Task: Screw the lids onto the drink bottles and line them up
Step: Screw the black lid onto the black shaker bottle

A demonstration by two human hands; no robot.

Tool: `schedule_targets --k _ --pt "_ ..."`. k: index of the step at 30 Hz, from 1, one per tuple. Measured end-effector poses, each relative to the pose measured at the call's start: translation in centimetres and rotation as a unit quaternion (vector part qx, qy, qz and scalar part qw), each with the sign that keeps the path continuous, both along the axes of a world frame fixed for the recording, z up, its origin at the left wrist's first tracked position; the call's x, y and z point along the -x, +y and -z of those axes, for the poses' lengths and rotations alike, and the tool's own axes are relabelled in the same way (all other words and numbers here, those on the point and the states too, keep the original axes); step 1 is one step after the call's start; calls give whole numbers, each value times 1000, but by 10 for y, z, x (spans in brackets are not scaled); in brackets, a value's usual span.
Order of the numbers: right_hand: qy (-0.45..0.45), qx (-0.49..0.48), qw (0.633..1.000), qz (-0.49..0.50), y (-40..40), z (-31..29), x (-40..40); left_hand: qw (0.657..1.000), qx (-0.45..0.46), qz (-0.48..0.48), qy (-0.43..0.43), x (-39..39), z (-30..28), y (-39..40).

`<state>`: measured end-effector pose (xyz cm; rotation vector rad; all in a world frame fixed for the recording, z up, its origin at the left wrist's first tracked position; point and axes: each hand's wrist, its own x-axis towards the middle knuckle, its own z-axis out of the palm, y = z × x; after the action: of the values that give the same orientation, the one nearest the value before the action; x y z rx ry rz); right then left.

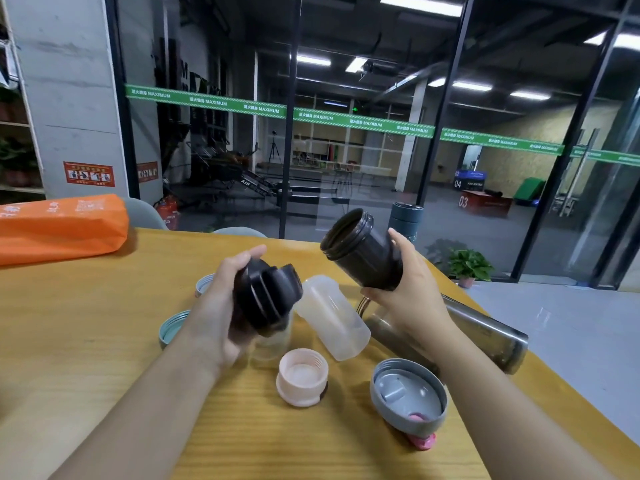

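1. Now: left hand [221, 306] grips the black lid [266, 299]; right hand [405, 289] grips the black bottle [360, 251], mouth tilted toward it, above the bench [86, 323].
2. Rigid, light plastic, probably smooth; hold the bottle mid-body and the lid by its ribs.

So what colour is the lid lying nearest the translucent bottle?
Pale pink lid, seen in the head view.

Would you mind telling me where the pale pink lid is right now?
In the head view, the pale pink lid sits open side up on the wooden table, near centre, just below the translucent bottle and left of the grey lid.
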<state>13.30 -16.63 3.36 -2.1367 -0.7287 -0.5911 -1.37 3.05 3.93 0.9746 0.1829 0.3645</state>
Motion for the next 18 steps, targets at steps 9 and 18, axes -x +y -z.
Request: schedule_targets --k 9,18 --pt "49 -61 997 -16 5 -8 -23 972 235 -15 -9 -43 -10 -4" --pt "98 -4 993 -59 7 -32 -47 948 302 -42 -89 -92 -24 1"
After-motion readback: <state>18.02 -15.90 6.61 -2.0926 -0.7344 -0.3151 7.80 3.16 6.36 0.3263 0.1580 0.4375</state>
